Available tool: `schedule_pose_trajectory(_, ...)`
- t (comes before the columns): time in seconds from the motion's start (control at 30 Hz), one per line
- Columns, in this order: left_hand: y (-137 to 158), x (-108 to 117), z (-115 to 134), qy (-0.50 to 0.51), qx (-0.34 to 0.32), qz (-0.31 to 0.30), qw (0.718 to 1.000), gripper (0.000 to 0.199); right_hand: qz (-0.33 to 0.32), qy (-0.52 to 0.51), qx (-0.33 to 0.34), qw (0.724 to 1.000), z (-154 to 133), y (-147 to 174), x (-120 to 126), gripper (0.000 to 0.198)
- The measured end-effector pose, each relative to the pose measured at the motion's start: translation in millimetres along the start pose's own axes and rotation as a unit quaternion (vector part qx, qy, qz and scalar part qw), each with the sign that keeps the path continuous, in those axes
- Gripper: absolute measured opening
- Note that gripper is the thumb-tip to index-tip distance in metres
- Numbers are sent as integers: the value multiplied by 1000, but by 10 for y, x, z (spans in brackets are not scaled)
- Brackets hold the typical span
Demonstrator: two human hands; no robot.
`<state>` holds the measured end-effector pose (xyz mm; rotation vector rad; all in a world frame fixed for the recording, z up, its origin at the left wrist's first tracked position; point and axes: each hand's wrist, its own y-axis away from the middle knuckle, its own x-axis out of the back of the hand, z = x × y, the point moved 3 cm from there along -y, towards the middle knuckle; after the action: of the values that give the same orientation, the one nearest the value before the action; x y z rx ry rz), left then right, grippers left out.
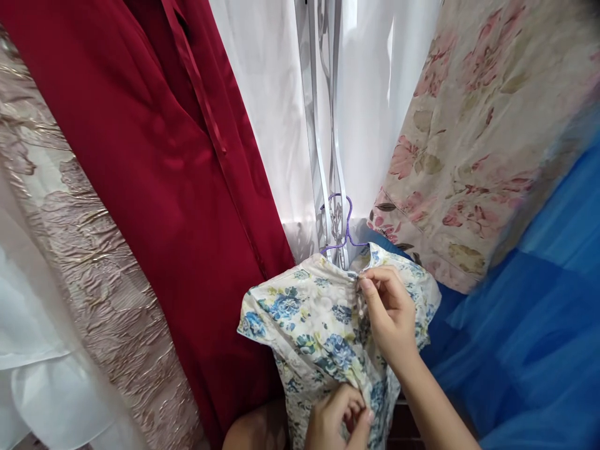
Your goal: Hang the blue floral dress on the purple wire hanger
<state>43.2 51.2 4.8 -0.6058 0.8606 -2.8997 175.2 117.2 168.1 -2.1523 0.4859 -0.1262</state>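
White cloth (262, 81) behind, brightly lit. Left: red cloth (164, 169), crinkled cloth (112, 262). Right: flowered cloth (482, 144), blue cloth (525, 331) below.

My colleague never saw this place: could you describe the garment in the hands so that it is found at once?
From the large red garment, look right to the purple hanger. On it is the short-sleeved garment, with the right hand at its neckline and the left hand lower. Blue flowers on whitish cloth set it apart from the plain red one and the pink-flowered cloth.
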Motion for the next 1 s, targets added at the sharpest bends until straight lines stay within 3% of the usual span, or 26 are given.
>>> schedule_pose_trajectory(0.1,-469,346,436,-2,-68,-33,997,8,9,-10,21,1000,-34,28,42,10)
schedule_pose_trajectory(0.2,-969,654,874,-5,-117,45,992,20,4,-22,41,999,-107,39,53,12)
schedule_pose_trajectory(0.27,-1233,721,1078,11,-130,50,990,35,-9,-26,51,998,-148,52,54,12)
schedule_pose_trajectory(0.33,-1402,696,1194,4,-136,14,991,29,-18,-25,51,998,-159,68,61,13)
schedule_pose_trajectory(0.47,-1461,606,1233,-6,-138,-23,990,14,-12,-21,49,998,-128,69,86,15)
schedule_pose_trajectory(0.6,-1385,585,1219,33,-122,27,992,11,-59,-35,71,995,-122,94,48,18)
schedule_pose_trajectory(0.67,-1367,571,1227,56,-106,51,992,13,-49,-43,87,994,-121,159,40,20)
schedule_pose_trajectory(0.8,-1365,502,1268,82,-74,33,993,16,6,-32,102,994,-66,300,51,26)
schedule_pose_trajectory(1.0,-1371,482,1313,117,-53,59,990,14,-29,-5,180,983,-14,276,43,35)
